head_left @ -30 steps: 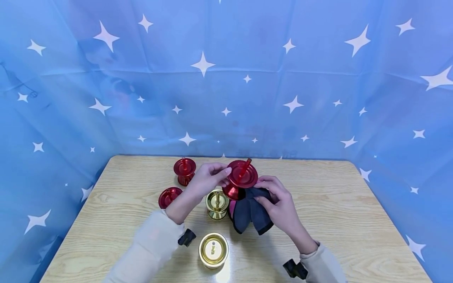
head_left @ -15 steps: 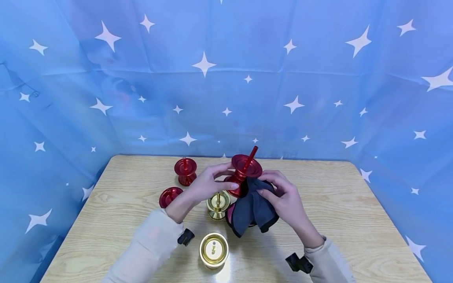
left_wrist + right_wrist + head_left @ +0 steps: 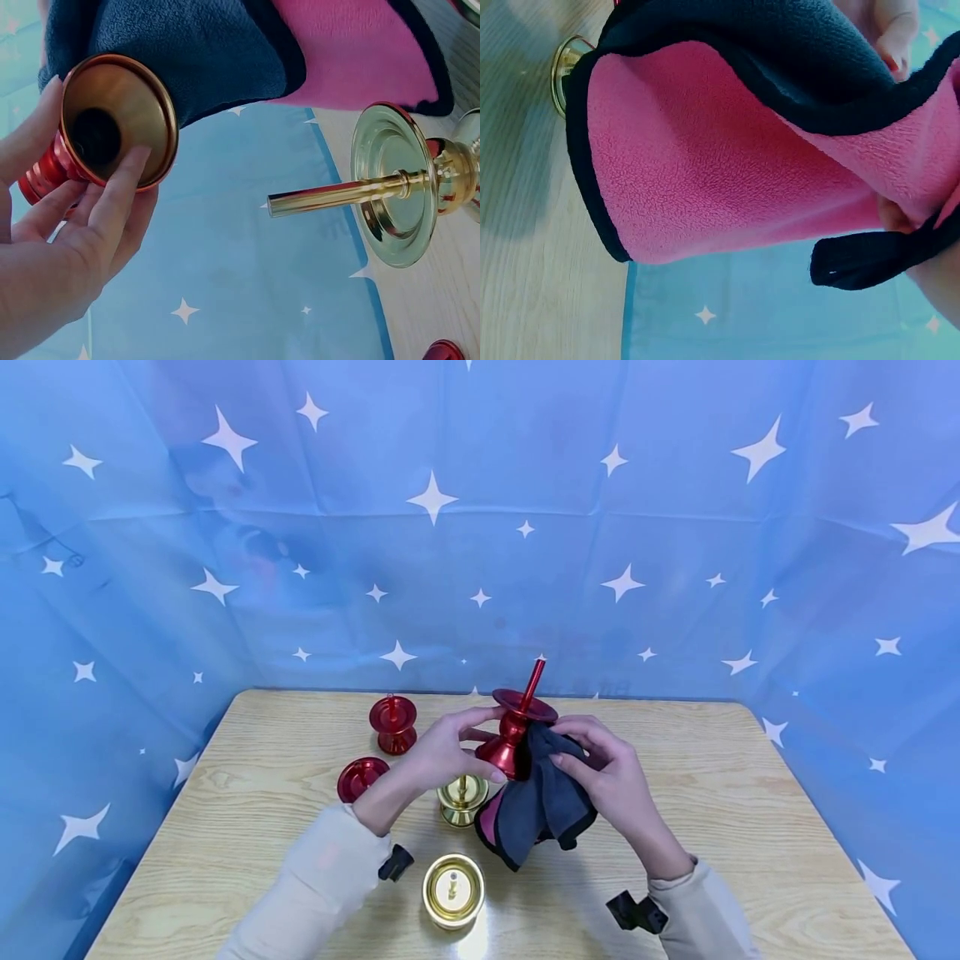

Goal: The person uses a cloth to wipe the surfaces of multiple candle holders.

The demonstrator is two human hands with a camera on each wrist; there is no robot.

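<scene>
Red candleholder (image 3: 514, 728) glossy, metallic; cloth (image 3: 551, 795) matt, fleecy; tabletop (image 3: 720, 827) wood-grained.

Tabletop (image 3: 712, 810): bright, white glare spot nearest you
Cloth (image 3: 517, 818): soft shadow on your side
Your wrist views: dimmer

The raised holder (image 3: 512, 735) is hanging over the worktop (image 3: 712, 827), left fingers (image 3: 480, 716) gripping it from the left, the cloth (image 3: 528, 814) draping along its right, right fingers (image 3: 588, 731) pinching that cloth! Below, the middle holder (image 3: 459, 814) is sitting just left of the cloth, the front holder (image 3: 453, 892) standing before it. Farther left, the rear holder (image 3: 393, 723) is standing behind the side holder (image 3: 360, 775), which the left arm (image 3: 311, 881) is partly covering. Behind everything, the backdrop (image 3: 480, 552) is rising.
</scene>
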